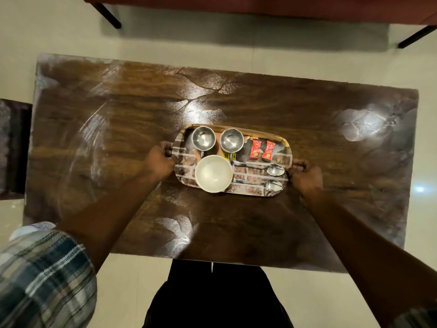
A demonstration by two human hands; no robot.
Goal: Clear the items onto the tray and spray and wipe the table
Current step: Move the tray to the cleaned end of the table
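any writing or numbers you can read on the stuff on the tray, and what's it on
"Clas…" (seems to be "Classic", cut off), in white script on the left red sachet.
"Clas…", the same script, on the right red sachet.
"00", upside down, on a yellow packet half hidden under the right steel cup; the rest is too small to read.
Nothing is written on the white bowl, the spoons or the tray.
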